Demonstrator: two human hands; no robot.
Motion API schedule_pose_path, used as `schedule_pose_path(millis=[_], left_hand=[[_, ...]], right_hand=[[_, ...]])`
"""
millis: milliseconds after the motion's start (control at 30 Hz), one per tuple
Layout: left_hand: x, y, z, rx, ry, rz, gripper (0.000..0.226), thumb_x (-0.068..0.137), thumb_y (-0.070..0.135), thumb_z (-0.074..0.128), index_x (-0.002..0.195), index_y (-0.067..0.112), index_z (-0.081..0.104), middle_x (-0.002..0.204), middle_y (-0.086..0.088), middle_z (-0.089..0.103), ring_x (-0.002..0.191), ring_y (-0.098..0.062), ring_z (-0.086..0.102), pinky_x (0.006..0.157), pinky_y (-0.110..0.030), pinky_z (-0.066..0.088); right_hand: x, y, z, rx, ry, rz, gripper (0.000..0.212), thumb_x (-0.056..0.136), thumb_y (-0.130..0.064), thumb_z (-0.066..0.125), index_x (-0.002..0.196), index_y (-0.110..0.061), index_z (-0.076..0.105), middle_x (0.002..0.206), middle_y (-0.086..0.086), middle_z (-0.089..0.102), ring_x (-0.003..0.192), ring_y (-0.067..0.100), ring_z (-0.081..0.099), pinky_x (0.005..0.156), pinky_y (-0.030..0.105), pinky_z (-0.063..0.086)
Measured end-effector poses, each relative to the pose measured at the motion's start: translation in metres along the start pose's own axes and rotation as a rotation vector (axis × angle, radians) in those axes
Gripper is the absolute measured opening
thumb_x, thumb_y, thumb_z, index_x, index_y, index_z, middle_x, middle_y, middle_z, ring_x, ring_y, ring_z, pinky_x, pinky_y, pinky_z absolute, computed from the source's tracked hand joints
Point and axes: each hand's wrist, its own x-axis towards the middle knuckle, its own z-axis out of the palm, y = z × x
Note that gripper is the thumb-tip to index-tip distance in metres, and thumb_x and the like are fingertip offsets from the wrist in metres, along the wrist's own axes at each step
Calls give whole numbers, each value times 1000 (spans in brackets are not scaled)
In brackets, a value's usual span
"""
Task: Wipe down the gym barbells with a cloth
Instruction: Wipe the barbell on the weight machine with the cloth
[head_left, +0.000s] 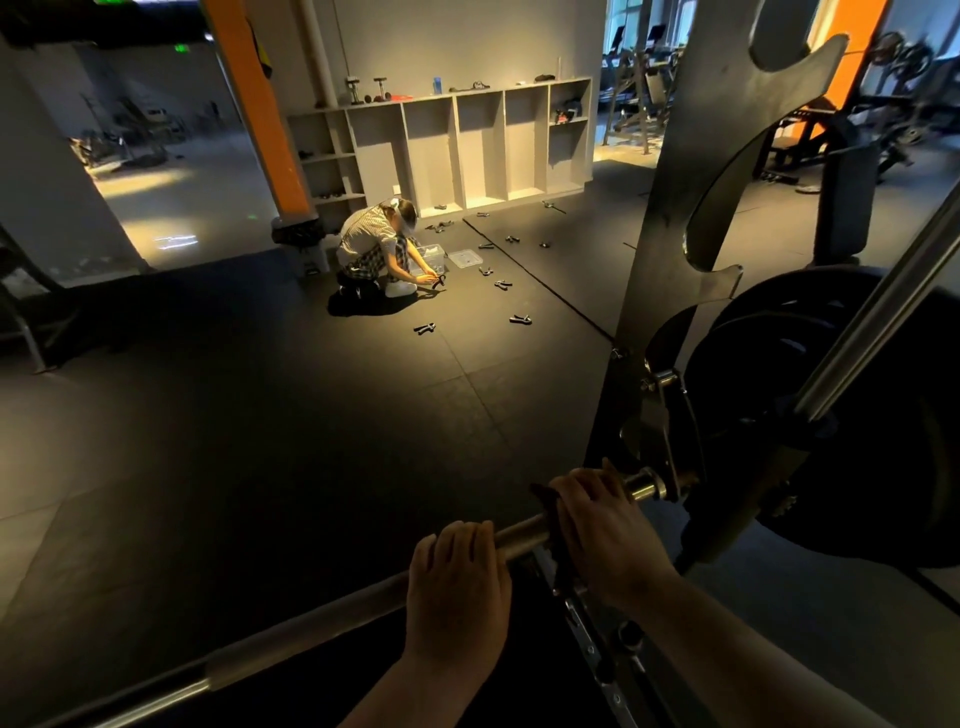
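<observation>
The barbell (311, 636) is seen in the head view running from the lower left edge up toward the right, where its sleeve end is carried in the steel rack upright (670, 197). A dark weight plate (769, 332) is mounted just beyond that upright, at the right of the frame.

The bar's shaft is gripped from above by the left hand (457, 577), with the fingers curled over it and the knuckles turned to the camera. Just beside it, nearer the rack, a dark cloth (551, 519) is wrapped round the bar and is clasped against the metal by the right hand (602, 525), whose fingers are curled over the top of the bar. A short bare stretch of bar is left between the two hands. How the thumbs lie under the bar cannot be told.

Farther off, on the black floor mats (260, 415), a crouching person (371, 244) is lit by a warm patch of light. Hand grippers (520, 319) are scattered on the floor around that person, and a clear plastic box (431, 257) with its lid (463, 257) laid beside it is set close by. A grey shelf unit (467, 145) is placed against the back wall, next to an orange column (260, 114).
</observation>
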Motion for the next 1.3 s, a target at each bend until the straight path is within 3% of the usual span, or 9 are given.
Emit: schedule_pose_path(millis=[200,333,567,733,900,1000,1100,1200,1300], left_hand=[[8,10,-7,-70,41,42,51,108,44,31,156,29,27,158,8,35,147,-9,29,124,-33,17],[20,22,0,-96,47,72,52,108,44,32,157,29,26,159,9,35,147,-9,28,124,-31,15],[28,48,4,-44,27,-22,49,107,43,37,154,32,27,157,11,36,146,-10,31,123,-37,19],[28,47,18,34,70,-69,48,91,36,40,122,13,69,115,-5,69,110,-26,66,99,-50,52],[24,44,24,33,168,-29,44,91,32,47,120,8,70,112,-9,72,112,-30,67,102,-49,52],[23,45,24,44,212,-20,41,87,28,60,122,8,70,112,-9,72,111,-29,68,100,-48,52],[24,44,28,43,226,-6,43,89,30,59,126,10,68,116,-7,72,116,-27,66,103,-47,51],[23,40,30,44,239,8,43,90,30,59,128,10,67,119,-7,71,118,-27,65,103,-47,52],[23,38,31,54,270,39,43,89,28,59,127,9,67,117,-8,71,116,-28,66,101,-48,53]], right_hand=[[-9,27,8,-111,102,-202,39,106,-39,33,137,-31,55,130,-9,55,129,14,47,122,43,29],[2,31,5,-86,152,-57,37,103,-41,34,127,-28,59,119,-5,62,121,20,58,120,39,19],[-15,41,15,-116,108,-198,55,92,-53,50,140,-26,52,136,-1,52,135,23,44,118,43,23],[14,39,0,-128,232,-143,30,97,-33,43,113,-22,66,103,0,63,101,27,61,102,37,30],[-16,42,22,-34,221,-162,57,84,-29,74,135,-17,53,133,6,52,132,32,45,119,51,30],[-7,46,4,-75,208,-230,35,95,-31,55,128,-19,57,123,4,58,120,29,53,117,41,27],[15,46,-13,-121,109,-111,48,100,-40,24,125,-19,58,123,5,60,119,31,53,107,42,38],[13,44,-7,-89,196,-16,44,100,-39,28,122,-18,60,129,7,54,122,32,49,99,47,48],[-7,43,11,-14,251,-40,33,103,-31,42,127,-18,62,130,3,52,128,28,47,110,50,43]])
